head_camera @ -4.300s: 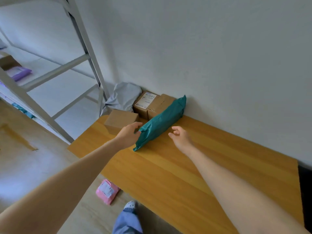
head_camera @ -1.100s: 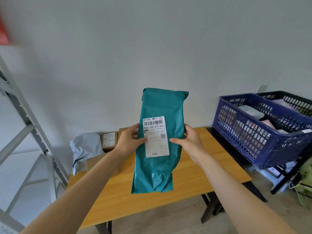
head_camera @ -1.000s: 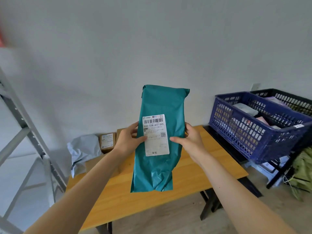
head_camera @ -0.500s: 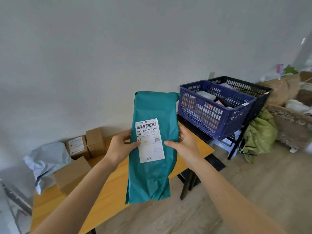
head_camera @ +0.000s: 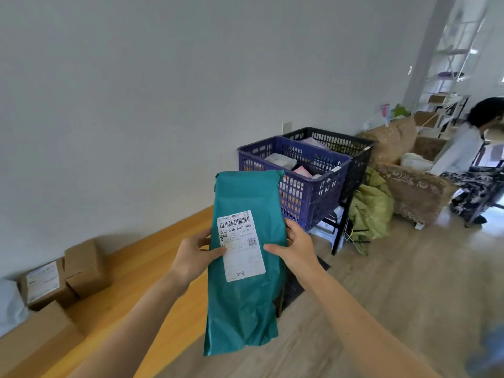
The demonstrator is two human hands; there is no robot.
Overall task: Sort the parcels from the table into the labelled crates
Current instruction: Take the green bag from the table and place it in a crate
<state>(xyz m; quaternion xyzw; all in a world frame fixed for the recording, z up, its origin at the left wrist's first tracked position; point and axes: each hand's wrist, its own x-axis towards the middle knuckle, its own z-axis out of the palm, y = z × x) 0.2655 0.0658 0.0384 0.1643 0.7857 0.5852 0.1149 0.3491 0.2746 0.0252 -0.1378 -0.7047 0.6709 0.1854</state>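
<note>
Green parcel (head_camera: 245,304), upright, held in the air just before the blue crate (head_camera: 313,192); left hand (head_camera: 193,255) and right hand (head_camera: 296,252) each grasp one edge. Match label (head_camera: 241,245) code to crate tag (head_camera: 336,169) before dropping

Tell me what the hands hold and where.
The teal mailer bag: left hand pinches its left edge, right hand its right edge, both level with the shipping label.

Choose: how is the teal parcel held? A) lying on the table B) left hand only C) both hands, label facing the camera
C: the left hand and right hand grip the teal parcel at its sides, white label towards the camera.
</note>
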